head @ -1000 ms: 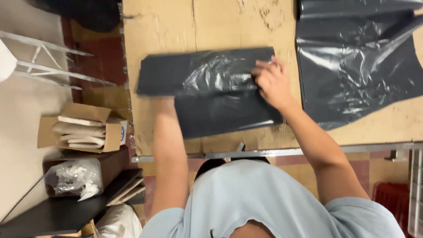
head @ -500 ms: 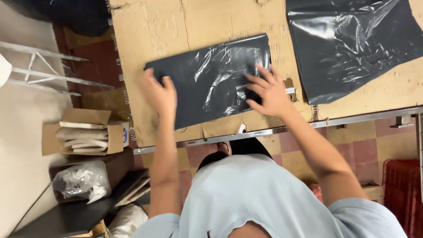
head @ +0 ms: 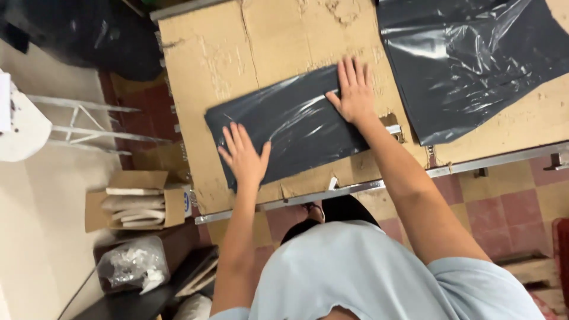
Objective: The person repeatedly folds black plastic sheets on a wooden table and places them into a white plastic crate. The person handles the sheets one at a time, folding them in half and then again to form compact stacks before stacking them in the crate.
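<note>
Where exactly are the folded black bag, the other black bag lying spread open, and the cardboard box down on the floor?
folded black bag (head: 296, 127), head view, on its glossy middle between the two hands.
spread black bag (head: 474, 65), head view, on its crinkled centre.
cardboard box (head: 175, 206), head view, on its brown right side wall.

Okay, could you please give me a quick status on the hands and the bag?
Left hand and right hand flat, open on folded black bag. Bag on cardboard-covered table. Second black sheet apart, right.
</note>
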